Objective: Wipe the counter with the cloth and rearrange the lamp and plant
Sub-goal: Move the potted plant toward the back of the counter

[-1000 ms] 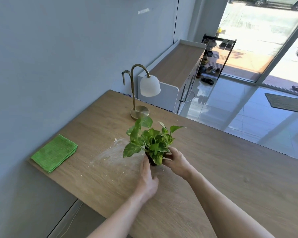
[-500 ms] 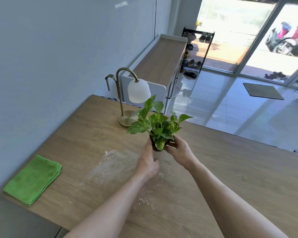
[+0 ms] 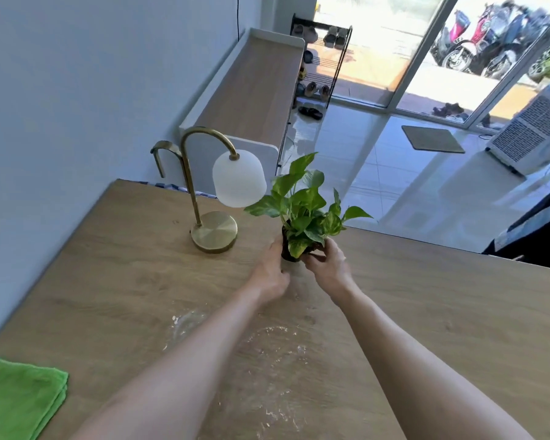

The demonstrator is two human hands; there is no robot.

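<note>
A small green-leaved plant (image 3: 305, 208) in a dark pot stands near the far edge of the wooden counter (image 3: 426, 312). My left hand (image 3: 272, 271) cups the pot's left side and my right hand (image 3: 326, 265) grips its right side. Just left of the plant stands a brass lamp (image 3: 213, 231) with a round base and a white globe shade that touches the leaves. A folded green cloth (image 3: 16, 398) lies at the counter's near left corner. White powdery smears (image 3: 267, 354) cover the wood under my forearms.
A grey wall runs along the counter's left side. Beyond the far edge stands a long low wooden cabinet (image 3: 254, 87), then a shoe rack (image 3: 321, 58), tiled floor, a doormat (image 3: 432, 139) and glass doors. A white appliance (image 3: 534, 128) stands at the far right.
Both hands have carried the plant away from the smeared patch toward the far edge, beside the lamp. The view has tilted, so the cloth sits lower left.
</note>
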